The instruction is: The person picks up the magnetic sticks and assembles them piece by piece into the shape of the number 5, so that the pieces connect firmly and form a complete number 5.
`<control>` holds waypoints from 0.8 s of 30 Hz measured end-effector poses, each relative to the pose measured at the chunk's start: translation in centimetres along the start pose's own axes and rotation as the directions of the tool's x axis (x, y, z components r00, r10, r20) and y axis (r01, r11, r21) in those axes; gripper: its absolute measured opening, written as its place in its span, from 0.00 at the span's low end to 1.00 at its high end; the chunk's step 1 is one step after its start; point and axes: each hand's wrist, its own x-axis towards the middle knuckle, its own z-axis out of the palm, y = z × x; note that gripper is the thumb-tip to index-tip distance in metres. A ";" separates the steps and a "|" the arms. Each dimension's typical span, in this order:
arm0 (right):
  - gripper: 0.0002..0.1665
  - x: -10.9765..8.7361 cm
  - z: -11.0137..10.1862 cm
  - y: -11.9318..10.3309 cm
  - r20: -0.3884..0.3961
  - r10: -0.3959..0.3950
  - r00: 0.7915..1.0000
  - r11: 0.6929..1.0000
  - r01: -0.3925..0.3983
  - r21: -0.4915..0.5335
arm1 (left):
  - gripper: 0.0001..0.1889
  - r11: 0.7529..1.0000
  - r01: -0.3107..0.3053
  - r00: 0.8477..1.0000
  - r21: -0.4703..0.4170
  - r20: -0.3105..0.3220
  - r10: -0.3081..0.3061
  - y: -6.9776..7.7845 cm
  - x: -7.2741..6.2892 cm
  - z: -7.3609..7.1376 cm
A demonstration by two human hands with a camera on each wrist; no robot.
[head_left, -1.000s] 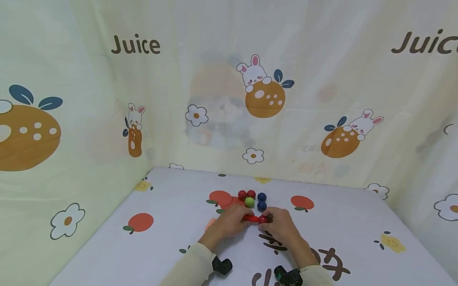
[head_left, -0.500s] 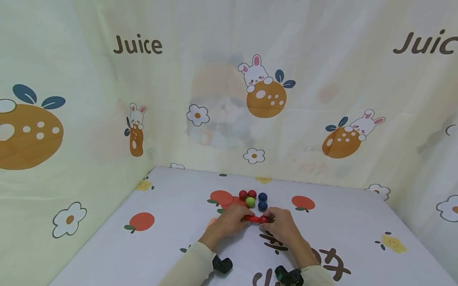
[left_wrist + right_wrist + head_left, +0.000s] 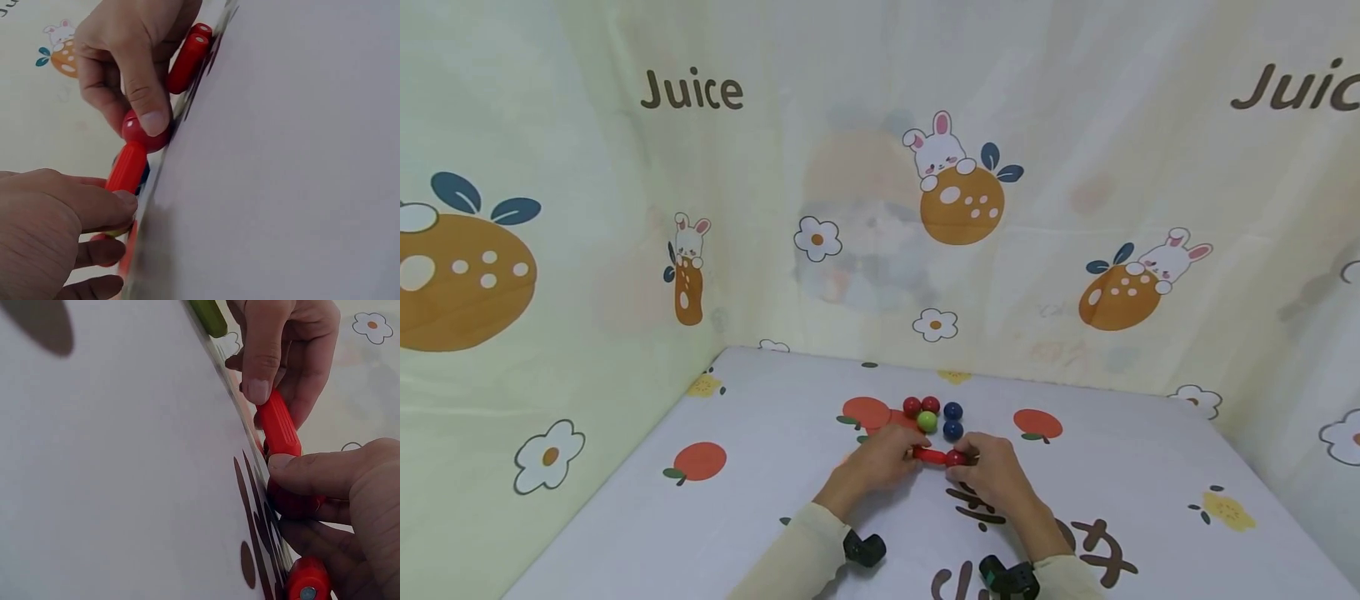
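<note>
Rod [image 3: 127, 169] pinched in my left hand [image 3: 883, 460] touched the ball [image 3: 134, 129] my right hand [image 3: 995, 473] gripped, lower centre; joining seemed underway, calling for steady alignment.

"Juice" [image 3: 692, 89] stands on the backdrop [image 3: 865, 50], upper left; "Juic" [image 3: 1296, 86], cut off, upper right; bench [image 3: 685, 533] lettering [image 3: 1103, 552], lower right, is unreadable.

Two red balls [image 3: 912, 407], a green ball [image 3: 927, 422] and two blue balls [image 3: 952, 430] cluster on the far half of a fruit-printed white table [image 3: 760, 433], with two red rods [image 3: 189, 64] lying right and a green rod [image 3: 209, 317] left.
</note>
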 end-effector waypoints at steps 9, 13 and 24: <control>0.16 0.0 0.1 0.0 -0.002 0.004 1.000 1.000 -0.004 -0.011 | 0.15 0.993 0.100 0.995 -0.070 -0.021 -0.101 0.2 -0.7 -1.4; 0.16 -0.1 -0.2 0.0 -0.003 0.007 1.000 1.000 -0.007 -0.003 | 0.15 0.994 0.085 0.996 -0.070 -0.036 -0.088 0.1 -0.4 -1.5; 0.16 -0.1 0.0 0.3 -0.011 0.008 1.000 1.000 -0.007 0.019 | 0.18 0.988 0.143 0.988 -0.053 -0.052 -0.145 0.1 0.0 -1.9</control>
